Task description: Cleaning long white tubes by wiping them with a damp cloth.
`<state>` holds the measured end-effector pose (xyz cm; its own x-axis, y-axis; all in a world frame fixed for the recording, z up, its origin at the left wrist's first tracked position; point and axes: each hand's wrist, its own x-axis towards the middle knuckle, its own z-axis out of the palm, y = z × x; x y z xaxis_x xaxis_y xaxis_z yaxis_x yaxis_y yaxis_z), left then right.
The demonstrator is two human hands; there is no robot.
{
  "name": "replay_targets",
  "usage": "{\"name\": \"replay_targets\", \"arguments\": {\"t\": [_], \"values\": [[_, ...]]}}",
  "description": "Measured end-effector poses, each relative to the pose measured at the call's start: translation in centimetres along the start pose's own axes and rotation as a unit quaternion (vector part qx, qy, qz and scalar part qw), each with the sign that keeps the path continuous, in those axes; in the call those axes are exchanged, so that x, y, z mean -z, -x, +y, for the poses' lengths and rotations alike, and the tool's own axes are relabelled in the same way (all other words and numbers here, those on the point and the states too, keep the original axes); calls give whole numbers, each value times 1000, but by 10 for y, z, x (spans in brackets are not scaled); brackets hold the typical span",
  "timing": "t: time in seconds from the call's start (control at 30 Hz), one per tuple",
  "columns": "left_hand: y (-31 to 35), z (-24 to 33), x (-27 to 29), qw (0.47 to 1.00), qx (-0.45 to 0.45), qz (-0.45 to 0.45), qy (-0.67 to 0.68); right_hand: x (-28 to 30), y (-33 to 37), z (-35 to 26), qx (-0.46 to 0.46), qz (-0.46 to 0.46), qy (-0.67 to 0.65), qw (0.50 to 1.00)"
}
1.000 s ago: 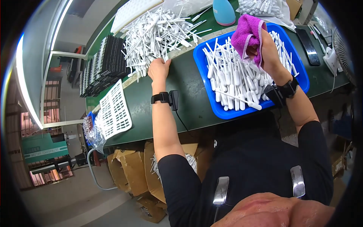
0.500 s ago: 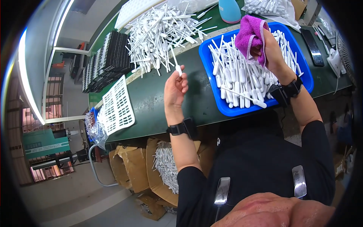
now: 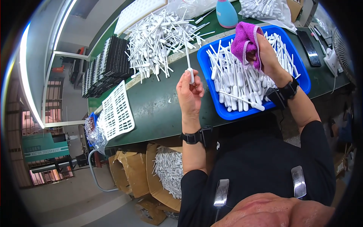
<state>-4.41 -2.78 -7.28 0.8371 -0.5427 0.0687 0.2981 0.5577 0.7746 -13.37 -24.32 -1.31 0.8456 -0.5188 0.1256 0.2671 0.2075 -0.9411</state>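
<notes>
My left hand [image 3: 191, 92] grips a slim white plastic stick [image 3: 188, 56] by its thicker rounded end, with the thin stem pointing up and away. My right hand [image 3: 266, 56] is closed on a purple cloth [image 3: 245, 39] with a pale edge, over the blue tray [image 3: 305, 83]. Many similar white sticks [image 3: 236, 81] fill that tray, their thick ends mostly toward me. Beyond my left hand, a loose heap of white sticks [image 3: 155, 39] lies on the green table. Whether the cloth has something inside it is hidden.
Stacked black trays [image 3: 107, 60] and a white slotted panel [image 3: 118, 111] stand left on the green table [image 3: 159, 106]. A blue bottle [image 3: 227, 15] is at the back; a phone [image 3: 309, 49] and fan [image 3: 342, 49] are right. Cardboard boxes [image 3: 132, 172] sit below.
My left hand has moved right, toward the blue tray, with the stick now more upright. My right hand and the cloth have shifted slightly left and nearer to me.
</notes>
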Motion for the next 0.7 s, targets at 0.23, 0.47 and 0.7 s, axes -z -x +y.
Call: {"name": "replay_targets", "arguments": {"t": [0.23,0.47,0.7], "values": [[0,-5,2,1000,-21,16,-9,12,-10,3,-35,-121,3,992],[17,3,-27,992,-31,55,-110,-58,-2,53,-130,-185,-27,974],[69,2,-27,920,-18,0,-391,-91,-21,75,-150,-309,-234,910]]}}
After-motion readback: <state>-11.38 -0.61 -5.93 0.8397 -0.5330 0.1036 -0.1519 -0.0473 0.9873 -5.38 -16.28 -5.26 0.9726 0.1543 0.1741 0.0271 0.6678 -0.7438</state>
